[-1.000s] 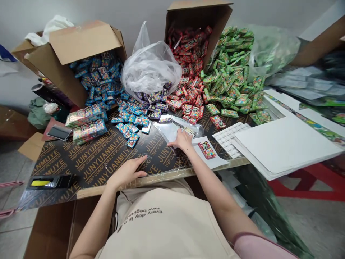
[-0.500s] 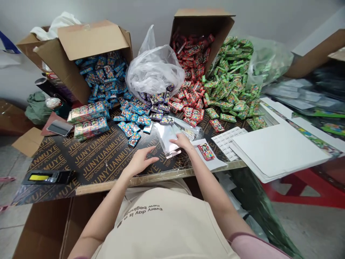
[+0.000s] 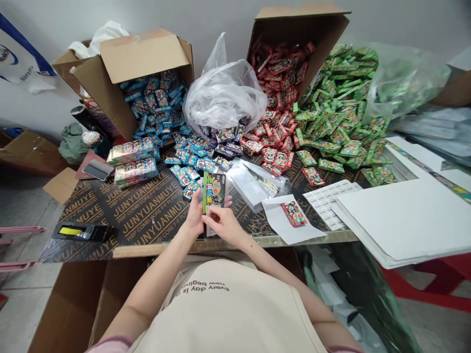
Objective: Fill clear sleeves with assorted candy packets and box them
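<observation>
My left hand (image 3: 196, 215) is wrapped round a small printed plastic packet (image 3: 215, 189), black and green with large characters, with its fingertips showing past the far side. Over the lower part of the packet, my right hand (image 3: 222, 223) is closed in a pinch at its edge. Just right of my hands lies a stack of clear plastic bags (image 3: 247, 184) on the dark board. Small blue candy boxes (image 3: 191, 189) lie beyond my left hand. A red candy box (image 3: 293, 214) rests on a white paper sheet (image 3: 275, 220) to the right.
Cartons spill blue boxes (image 3: 158, 98) and red boxes (image 3: 274, 83); a clear bag (image 3: 226, 98) with purple boxes stands between. Green boxes (image 3: 342, 108) are heaped right. Wrapped bundles (image 3: 135, 171), a black tape-cutter-like tool (image 3: 83, 232), a sticker sheet (image 3: 327, 201) and white cards (image 3: 401, 215) lie around.
My right hand has left the clear bags and come left. A printed packet is now in my hands, and my left hand has closed on it. The view has shifted left.
</observation>
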A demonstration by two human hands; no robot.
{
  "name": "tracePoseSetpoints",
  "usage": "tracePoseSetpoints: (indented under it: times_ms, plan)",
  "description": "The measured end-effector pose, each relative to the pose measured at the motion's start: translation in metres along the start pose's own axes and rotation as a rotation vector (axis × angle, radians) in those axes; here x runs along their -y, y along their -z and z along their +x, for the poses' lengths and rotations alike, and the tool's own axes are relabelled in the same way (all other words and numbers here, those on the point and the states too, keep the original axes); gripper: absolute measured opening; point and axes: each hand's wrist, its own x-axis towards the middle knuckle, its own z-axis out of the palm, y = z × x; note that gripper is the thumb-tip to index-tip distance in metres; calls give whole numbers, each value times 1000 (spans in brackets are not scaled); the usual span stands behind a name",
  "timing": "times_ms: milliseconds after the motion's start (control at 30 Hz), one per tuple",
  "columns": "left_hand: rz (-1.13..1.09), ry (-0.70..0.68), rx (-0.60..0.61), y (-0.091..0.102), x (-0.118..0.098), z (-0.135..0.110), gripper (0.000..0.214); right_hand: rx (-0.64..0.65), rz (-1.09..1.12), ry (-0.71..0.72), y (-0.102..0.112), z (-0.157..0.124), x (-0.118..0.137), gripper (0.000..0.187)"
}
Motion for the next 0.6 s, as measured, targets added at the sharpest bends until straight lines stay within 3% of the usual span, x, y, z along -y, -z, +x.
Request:
tracePoseSetpoints:
  times_ms: [133, 233, 300, 433, 600]
  plan:
    - [-60, -29, -22, 4, -6, -8, 56, -98, 243, 35, 9, 9, -11, 14]
    - [-29, -47, -38, 9, -9, -17, 54, -301, 196, 140, 27, 17, -12, 7]
    - [54, 7, 28, 12, -11, -25, 57, -392, 122, 209, 40, 24, -11, 12]
    - [253, 81, 125, 18, -10, -36, 58, -349, 41, 245, 54, 37, -12, 23]
    - [410, 29, 67, 27, -6, -34, 55, -196, -3, 220, 60, 44, -13, 28]
